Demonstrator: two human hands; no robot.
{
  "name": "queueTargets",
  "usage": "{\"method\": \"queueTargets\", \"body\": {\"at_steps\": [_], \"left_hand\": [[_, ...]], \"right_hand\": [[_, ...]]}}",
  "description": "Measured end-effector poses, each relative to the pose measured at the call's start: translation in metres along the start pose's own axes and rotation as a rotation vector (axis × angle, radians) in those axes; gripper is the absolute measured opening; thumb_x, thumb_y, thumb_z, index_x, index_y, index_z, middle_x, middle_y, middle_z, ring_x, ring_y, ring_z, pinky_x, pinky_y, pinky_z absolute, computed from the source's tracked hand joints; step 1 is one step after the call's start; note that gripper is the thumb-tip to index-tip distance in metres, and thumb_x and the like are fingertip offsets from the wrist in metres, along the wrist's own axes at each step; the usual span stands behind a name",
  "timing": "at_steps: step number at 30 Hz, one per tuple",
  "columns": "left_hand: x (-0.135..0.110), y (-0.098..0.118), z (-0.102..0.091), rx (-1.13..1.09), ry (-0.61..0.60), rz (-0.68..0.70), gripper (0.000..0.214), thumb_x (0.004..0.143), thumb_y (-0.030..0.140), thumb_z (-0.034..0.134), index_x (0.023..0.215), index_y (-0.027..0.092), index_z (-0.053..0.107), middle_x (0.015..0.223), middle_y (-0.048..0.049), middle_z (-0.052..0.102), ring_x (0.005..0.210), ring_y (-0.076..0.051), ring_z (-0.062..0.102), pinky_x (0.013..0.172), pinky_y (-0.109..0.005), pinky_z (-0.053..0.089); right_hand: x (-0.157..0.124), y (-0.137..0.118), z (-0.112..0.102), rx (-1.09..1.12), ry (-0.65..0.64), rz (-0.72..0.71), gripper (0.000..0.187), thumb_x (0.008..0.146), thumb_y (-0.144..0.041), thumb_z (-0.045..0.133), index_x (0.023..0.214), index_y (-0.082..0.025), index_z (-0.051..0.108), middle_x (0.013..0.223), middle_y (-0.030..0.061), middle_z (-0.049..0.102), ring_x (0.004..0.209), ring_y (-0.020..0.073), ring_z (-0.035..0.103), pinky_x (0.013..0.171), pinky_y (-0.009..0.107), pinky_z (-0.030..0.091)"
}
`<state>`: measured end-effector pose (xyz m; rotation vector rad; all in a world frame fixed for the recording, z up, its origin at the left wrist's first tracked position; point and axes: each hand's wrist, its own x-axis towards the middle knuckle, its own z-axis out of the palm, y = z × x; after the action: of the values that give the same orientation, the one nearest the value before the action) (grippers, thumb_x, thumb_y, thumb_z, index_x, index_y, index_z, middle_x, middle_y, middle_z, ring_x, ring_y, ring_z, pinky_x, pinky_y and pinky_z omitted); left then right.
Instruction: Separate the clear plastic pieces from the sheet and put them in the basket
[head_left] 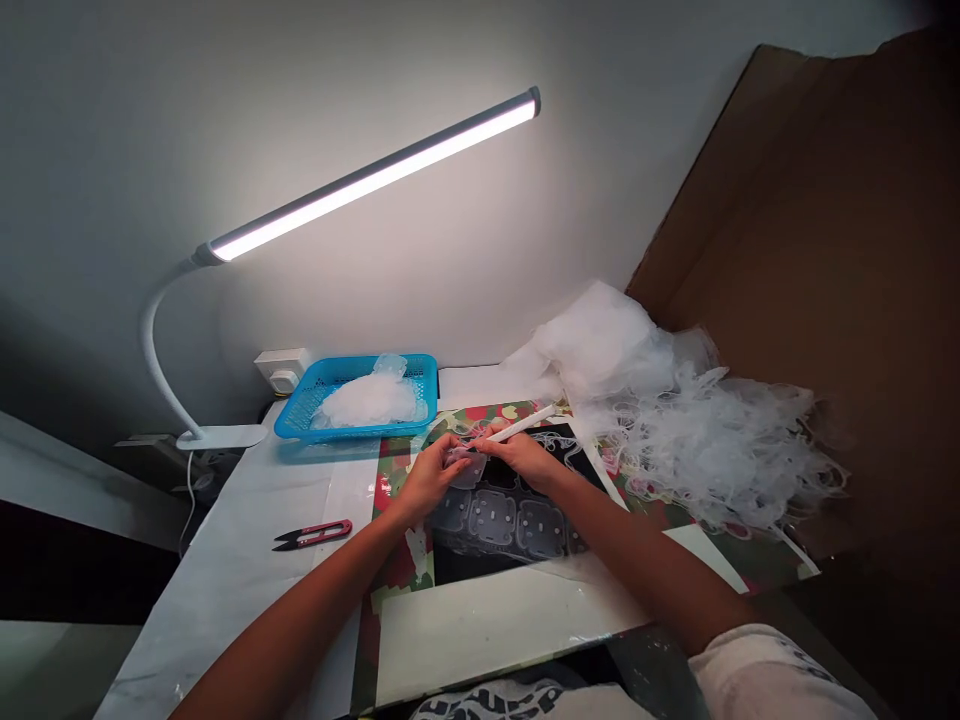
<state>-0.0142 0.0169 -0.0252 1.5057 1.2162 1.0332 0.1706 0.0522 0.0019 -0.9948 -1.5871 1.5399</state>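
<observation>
Left hand [435,472]: fingers pinched on a translucent piece [471,470], held above a black panel [465,570] near the middle of the work area.

Right hand [529,460]: fingers closed around a white stick [521,422], its near end close to the piece.

Translucent sheet [493,517]: on the panel, below the hands; several rounded squares still joined in a row, apparently left to be handled.

Blue basket [300,433]: far left of the hands; contains a mound of white translucent pieces [371,400], presumably the finished portion.

White tangled strands [705,440]: large heap, right; seemingly offcuts, suggesting much is done. Total remaining: cannot be told.

Thread snips [313,535]: red-handled, unheld, on the white surface [247,530].

Lamp [382,175]: lit, overhead.
</observation>
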Motion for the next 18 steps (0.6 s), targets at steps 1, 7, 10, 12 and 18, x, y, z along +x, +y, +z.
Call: {"method": "queueTargets", "body": {"at_steps": [1,7,10,12,18], "left_hand": [[-0.001,-0.001,0.0,0.01,0.003,0.007,0.028,0.078,0.041,0.066,0.084,0.018,0.05,0.072,0.0033,0.055,0.064,-0.012,0.05,0.061,-0.023,0.038],[-0.006,-0.018,0.002,0.027,0.048,-0.002,0.026,0.087,0.045,0.051,0.085,0.021,0.041,0.071,0.0046,0.051,0.061,-0.011,0.047,0.056,-0.021,0.035],[-0.009,-0.022,-0.004,0.09,0.105,-0.005,0.023,0.088,0.043,0.047,0.086,0.022,0.04,0.069,0.0056,0.047,0.059,-0.011,0.043,0.056,-0.022,0.034],[-0.011,-0.021,-0.011,0.154,0.15,-0.006,0.02,0.087,0.041,0.047,0.086,0.022,0.041,0.068,0.0057,0.046,0.059,-0.012,0.042,0.057,-0.022,0.033],[-0.02,-0.015,-0.046,0.334,0.224,-0.01,0.015,0.087,0.037,0.047,0.088,0.023,0.043,0.073,0.0022,0.054,0.067,-0.017,0.053,0.063,-0.026,0.037]], "right_hand": [[0.001,0.001,0.002,0.007,0.014,-0.009,0.033,0.07,-0.043,0.071,0.064,-0.02,0.049,0.065,-0.0039,0.053,0.067,0.0128,0.049,0.062,0.025,0.037],[0.027,0.017,-0.01,-0.049,0.208,-0.005,0.031,0.067,-0.035,0.071,0.06,-0.02,0.046,0.053,-0.0062,0.05,0.054,0.0101,0.046,0.051,0.021,0.033],[0.049,0.023,-0.023,-0.046,0.289,0.047,0.028,0.068,-0.028,0.07,0.059,-0.021,0.045,0.046,-0.0071,0.049,0.045,0.0088,0.045,0.043,0.019,0.03],[0.064,0.024,-0.024,-0.003,0.271,0.068,0.027,0.07,-0.025,0.069,0.062,-0.021,0.044,0.047,-0.0056,0.054,0.043,0.0088,0.049,0.041,0.019,0.033],[0.096,0.017,0.01,0.156,0.096,0.098,0.027,0.077,-0.018,0.07,0.065,-0.019,0.046,0.07,0.001,0.069,0.064,0.0104,0.067,0.055,0.018,0.051]]}}
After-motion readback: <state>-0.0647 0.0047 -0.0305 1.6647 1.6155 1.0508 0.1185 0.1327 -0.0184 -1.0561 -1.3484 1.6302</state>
